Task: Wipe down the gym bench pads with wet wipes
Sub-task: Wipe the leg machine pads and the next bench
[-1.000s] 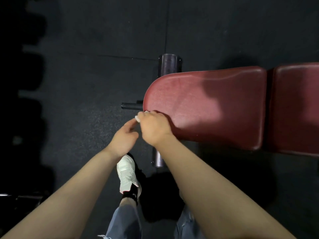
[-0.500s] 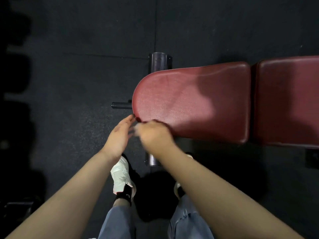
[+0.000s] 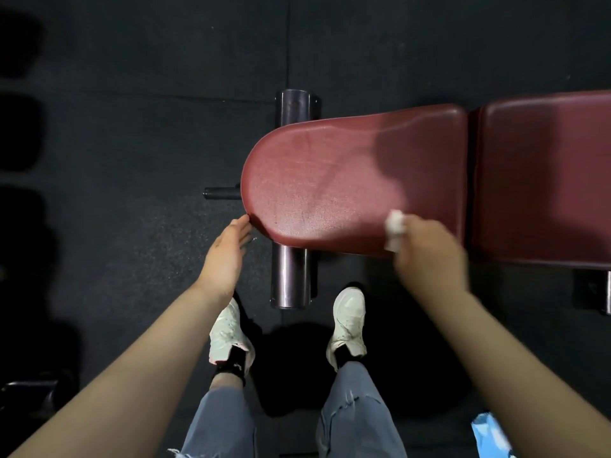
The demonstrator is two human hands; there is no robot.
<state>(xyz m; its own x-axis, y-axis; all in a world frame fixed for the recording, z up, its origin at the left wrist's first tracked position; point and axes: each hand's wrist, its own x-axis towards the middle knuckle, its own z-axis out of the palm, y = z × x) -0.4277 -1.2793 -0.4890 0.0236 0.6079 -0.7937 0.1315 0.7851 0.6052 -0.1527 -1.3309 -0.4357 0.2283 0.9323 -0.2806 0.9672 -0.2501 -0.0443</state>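
Note:
The dark red seat pad [image 3: 330, 180] of the gym bench lies across the middle, its rounded end to the left. A second red pad [image 3: 545, 180] adjoins it on the right. My right hand [image 3: 429, 256] is closed on a crumpled white wet wipe [image 3: 395, 229] and presses it on the near edge of the seat pad, toward its right end. My left hand [image 3: 224, 256] is flat with fingers apart, its fingertips touching the rounded left corner of the seat pad.
A dark cylindrical roller [image 3: 291, 279] crosses under the seat pad's rounded end, and a short black bar [image 3: 220, 193] sticks out to the left. My white shoes [image 3: 347, 322] stand on the black rubber floor [image 3: 132, 127]. A light blue packet [image 3: 492, 436] shows at the lower right.
My right hand has slid the wipe to the right along the seat pad's near edge, away from the rounded corner. My left hand stayed at that corner.

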